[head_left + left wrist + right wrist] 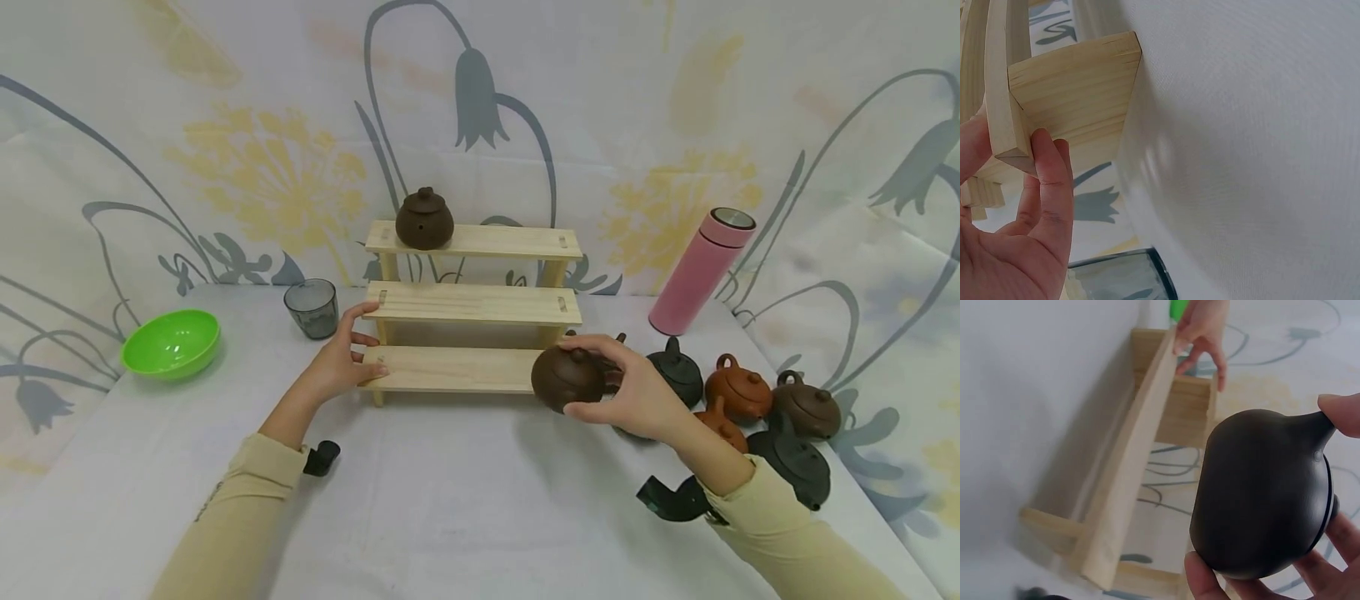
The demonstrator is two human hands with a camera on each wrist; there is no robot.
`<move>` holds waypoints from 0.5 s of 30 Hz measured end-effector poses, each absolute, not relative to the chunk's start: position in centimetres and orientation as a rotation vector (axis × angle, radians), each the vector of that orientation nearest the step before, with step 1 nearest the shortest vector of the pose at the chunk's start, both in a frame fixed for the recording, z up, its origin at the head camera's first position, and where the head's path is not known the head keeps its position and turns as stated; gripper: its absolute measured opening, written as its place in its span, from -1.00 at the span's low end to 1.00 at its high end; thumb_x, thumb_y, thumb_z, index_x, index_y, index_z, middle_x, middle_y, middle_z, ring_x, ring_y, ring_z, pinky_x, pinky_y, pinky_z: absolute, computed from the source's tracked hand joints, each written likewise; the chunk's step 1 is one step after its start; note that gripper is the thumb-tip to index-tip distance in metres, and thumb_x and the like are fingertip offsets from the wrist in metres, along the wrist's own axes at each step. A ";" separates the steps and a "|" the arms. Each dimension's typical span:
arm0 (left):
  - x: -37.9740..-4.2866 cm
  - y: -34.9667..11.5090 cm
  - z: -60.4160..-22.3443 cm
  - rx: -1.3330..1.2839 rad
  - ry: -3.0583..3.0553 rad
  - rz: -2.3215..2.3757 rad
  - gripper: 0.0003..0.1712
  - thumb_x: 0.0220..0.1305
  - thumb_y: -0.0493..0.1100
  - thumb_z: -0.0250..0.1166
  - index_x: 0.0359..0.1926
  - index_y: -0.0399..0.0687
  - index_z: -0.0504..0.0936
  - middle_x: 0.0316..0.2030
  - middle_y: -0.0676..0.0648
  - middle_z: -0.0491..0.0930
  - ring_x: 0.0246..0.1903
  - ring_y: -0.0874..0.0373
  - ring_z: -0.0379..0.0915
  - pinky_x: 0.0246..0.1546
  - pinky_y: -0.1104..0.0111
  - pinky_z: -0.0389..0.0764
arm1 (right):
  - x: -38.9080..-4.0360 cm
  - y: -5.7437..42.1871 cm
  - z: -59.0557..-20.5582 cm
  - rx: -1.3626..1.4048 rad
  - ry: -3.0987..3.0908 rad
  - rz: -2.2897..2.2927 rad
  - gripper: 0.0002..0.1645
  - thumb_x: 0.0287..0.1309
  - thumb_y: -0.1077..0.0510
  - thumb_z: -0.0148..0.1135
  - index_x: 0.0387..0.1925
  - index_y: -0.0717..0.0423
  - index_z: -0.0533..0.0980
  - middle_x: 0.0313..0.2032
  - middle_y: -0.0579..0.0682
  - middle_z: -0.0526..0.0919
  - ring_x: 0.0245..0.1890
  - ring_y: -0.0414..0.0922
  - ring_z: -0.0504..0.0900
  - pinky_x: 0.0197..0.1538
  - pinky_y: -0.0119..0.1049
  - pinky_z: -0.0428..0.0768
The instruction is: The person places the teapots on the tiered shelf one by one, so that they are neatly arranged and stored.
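Observation:
A three-tier wooden stand (450,368) stands mid-table. My left hand (337,358) pinches the left end of its lowest board, thumb on top and fingers beneath; the left wrist view shows this board end (1013,137) close up. Just in front of that board's right end, my right hand (637,392) holds a dark brown teapot (564,381). In the right wrist view the teapot (1260,494) is gripped at its spout tip, base and lid side, apart from the stand. On the top board sits another brown teapot (424,221).
Several black, orange and brown teapots (738,393) crowd the table's right side, partly hidden by my right arm. Behind them stands a pink flask (697,275). To the left are a grey glass (312,310) and a green bowl (171,346). Patterned cloth hangs behind.

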State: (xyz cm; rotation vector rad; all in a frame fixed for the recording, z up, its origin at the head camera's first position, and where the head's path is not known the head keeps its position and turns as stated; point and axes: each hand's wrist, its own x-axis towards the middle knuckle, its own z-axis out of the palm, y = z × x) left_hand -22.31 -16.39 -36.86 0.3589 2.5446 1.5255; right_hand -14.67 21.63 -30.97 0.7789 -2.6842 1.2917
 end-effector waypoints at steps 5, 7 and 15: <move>-22.3 -16.3 -36.8 0.352 2.545 1.532 0.05 0.09 -0.39 0.34 0.41 0.15 -0.12 0.03 -0.40 0.31 -0.28 -0.11 0.41 -0.40 0.28 0.48 | -16.4 20.7 -29.3 0.806 -2.648 1.355 -0.24 -0.15 0.23 0.47 0.16 0.07 0.40 0.13 0.00 0.43 -0.06 -0.11 0.46 -0.08 -0.35 0.46; -22.3 -16.3 -36.9 0.355 2.537 1.536 0.04 0.08 -0.39 0.34 0.41 0.15 -0.12 0.03 -0.40 0.31 -0.29 -0.10 0.41 -0.39 0.29 0.48 | -17.1 20.4 -28.7 0.813 -2.636 1.366 -0.24 -0.15 0.24 0.46 0.17 0.08 0.40 0.13 0.01 0.43 -0.06 -0.10 0.46 -0.10 -0.34 0.48; -22.3 -16.4 -37.1 0.373 2.562 1.518 0.05 0.08 -0.37 0.36 0.41 0.12 -0.12 0.03 -0.40 0.32 -0.31 -0.09 0.39 -0.38 0.27 0.45 | -20.2 18.7 -26.7 0.812 -2.630 1.392 -0.24 -0.13 0.22 0.45 0.19 0.08 0.39 0.14 0.04 0.42 -0.01 -0.02 0.46 -0.03 -0.10 0.46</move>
